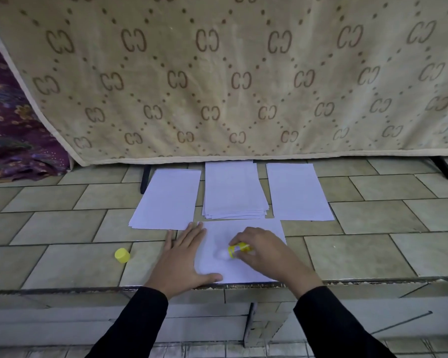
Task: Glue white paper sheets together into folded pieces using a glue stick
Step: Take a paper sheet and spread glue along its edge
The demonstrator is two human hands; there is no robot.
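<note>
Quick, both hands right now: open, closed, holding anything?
Left hand: open, flat, pressing the paper sheet.
Right hand: closed around the glue stick, tip on that sheet.

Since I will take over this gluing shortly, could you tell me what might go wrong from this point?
Only the left hand pins the sheet, at its left side; strokes of the glue stick in the right hand may wrinkle the free right part.
The sheet lies at the near edge of the tiled ledge and might slide off.
The yellow cap lies loose and could roll away.
</note>
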